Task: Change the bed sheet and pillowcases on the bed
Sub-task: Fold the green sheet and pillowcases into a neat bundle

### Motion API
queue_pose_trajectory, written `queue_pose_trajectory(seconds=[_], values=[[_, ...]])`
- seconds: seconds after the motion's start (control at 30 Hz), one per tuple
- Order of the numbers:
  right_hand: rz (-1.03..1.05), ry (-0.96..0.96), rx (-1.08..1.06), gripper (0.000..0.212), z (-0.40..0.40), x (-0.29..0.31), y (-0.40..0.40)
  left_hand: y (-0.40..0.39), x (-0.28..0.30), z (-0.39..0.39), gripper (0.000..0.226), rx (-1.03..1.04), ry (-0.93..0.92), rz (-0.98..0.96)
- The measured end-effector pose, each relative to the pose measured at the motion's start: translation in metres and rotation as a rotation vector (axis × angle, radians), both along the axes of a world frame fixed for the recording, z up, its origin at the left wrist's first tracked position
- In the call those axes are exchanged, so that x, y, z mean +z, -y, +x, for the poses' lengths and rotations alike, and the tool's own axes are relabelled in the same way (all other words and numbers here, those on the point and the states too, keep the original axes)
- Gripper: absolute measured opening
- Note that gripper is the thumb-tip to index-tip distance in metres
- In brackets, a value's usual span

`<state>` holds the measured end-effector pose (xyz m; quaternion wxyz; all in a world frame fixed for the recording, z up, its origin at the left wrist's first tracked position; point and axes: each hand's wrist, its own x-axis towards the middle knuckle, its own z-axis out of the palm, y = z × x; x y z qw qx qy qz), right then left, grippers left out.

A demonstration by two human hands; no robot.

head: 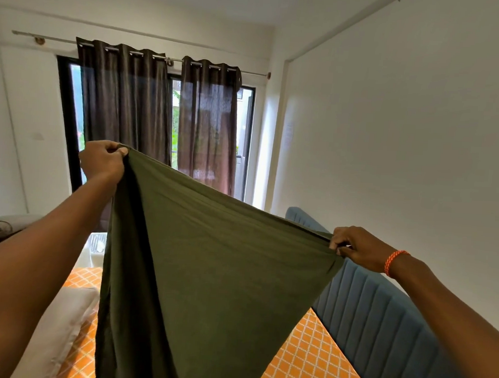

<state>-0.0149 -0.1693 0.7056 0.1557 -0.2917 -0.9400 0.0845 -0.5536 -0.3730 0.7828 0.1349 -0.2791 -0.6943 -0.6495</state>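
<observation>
Two bare forearms reach out from the bottom corners of the view, both raised and stretched forward over the bed. The left hand is held high, level with the lower half of the curtains, its fingers and thumb curled tight round one corner of an olive-green sheet. The right hand sits lower and well apart to the right, wrist bent, pinching the other end of the same top edge; an orange braided wristband circles that wrist. The edge runs taut and slanting between the two hands, and the one green sheet hangs from it in long folds, dropping out of view at the bottom, in front of the bed. Beneath it lies a mattress in an orange sheet with a white lattice pattern, and one pale pillow rests on its left side. A blue channel-tufted headboard stands along the right wall. Two dark brown curtain panels hang from one rod before the window.
</observation>
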Motion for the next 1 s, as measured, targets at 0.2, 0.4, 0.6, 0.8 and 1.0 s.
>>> queue_pose_trajectory(seconds=[0.2, 0.4, 0.6, 0.8, 1.0], values=[[0.002, -0.048, -0.01, 0.034, 0.01, 0.001, -0.003, -0.004, -0.002, 0.012, 0.026, 0.003, 0.035, 0.024], [-0.051, -0.201, -0.002, 0.028, 0.017, -0.001, 0.004, -0.003, -0.005, 0.009, 0.027, 0.025, 0.051, 0.025], [-0.118, -0.39, 0.051, 0.024, 0.014, 0.005, 0.011, 0.005, -0.004, -0.001, 0.028, 0.059, 0.077, 0.038], [-0.085, -0.615, 0.032, 0.031, -0.007, 0.039, -0.004, 0.018, 0.007, -0.012, 0.026, 0.144, 0.049, -0.032], [0.12, -0.457, -0.162, 0.025, -0.062, 0.062, -0.041, 0.023, 0.023, -0.025, 0.021, 0.146, 0.048, 0.01]])
